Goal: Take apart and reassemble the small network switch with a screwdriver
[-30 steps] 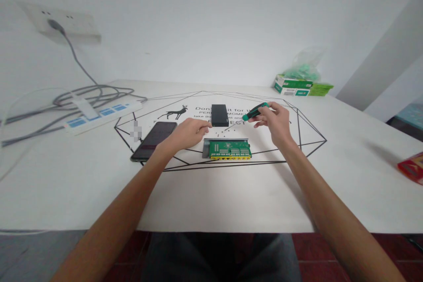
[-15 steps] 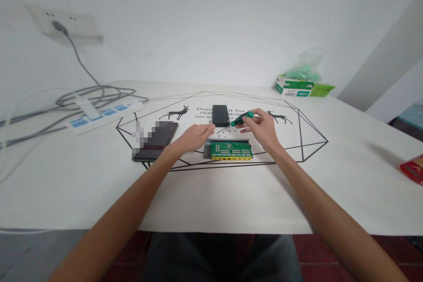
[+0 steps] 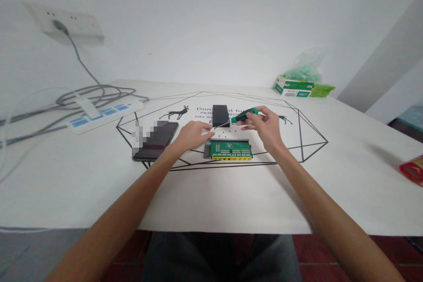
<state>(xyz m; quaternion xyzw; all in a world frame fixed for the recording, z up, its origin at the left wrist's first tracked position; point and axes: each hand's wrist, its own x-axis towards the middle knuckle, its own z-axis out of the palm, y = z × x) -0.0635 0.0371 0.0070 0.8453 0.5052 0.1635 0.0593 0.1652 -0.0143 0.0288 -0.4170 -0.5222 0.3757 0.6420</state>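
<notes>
My right hand [image 3: 268,128] grips a green and black screwdriver [image 3: 245,115], its thin shaft pointing left. The screwdriver's tip reaches the fingertips of my left hand [image 3: 195,135], whose thumb and index finger stand slightly apart around it. Anything tiny at that tip is too small to make out. Several small dark screws [image 3: 223,132] lie scattered on the table below the shaft. Nearer to me lies a green circuit board [image 3: 231,150] with a yellow front edge, set in a dark metal tray [image 3: 207,150]. Behind the screws rests a black rectangular box [image 3: 220,115].
A phone [image 3: 161,139] lies left of my left forearm. Farther left are a white power strip [image 3: 107,114] and coiled grey cables [image 3: 95,92]. Small green and white boxes [image 3: 294,86] under a plastic bag stand at the back right. A red object [image 3: 413,169] sits at the right edge.
The screwdriver's tip has risen from near the screws to my left fingertips, and its shaft lies flatter. My right hand has shifted slightly right. My left thumb and index finger have parted.
</notes>
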